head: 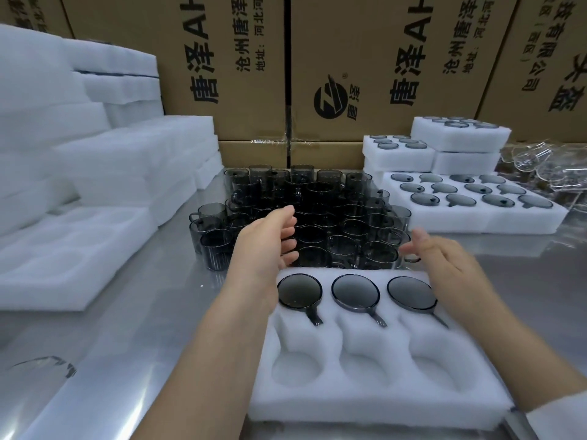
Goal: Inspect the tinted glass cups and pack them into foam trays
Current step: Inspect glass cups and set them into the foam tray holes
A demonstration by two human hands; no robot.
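Observation:
A white foam tray (378, 404) lies in front of me on the steel table. Its far row holds three tinted glass cups (355, 293), handles pointing toward me; the three near pockets (362, 366) are hollow. Behind the tray stands a dense cluster of loose tinted cups (317, 211). My left hand (270, 242) hovers over the cluster's near left side, fingers loosely curled, holding nothing. My right hand (444, 258) reaches over the tray's far right corner toward the cluster, fingers extended and empty.
Filled foam trays (470, 198) are stacked at the right rear, with clear glassware (540, 166) beyond them. Hollow foam trays (70, 255) and foam stacks (95, 147) occupy the left. Cardboard boxes (286, 68) wall off the back.

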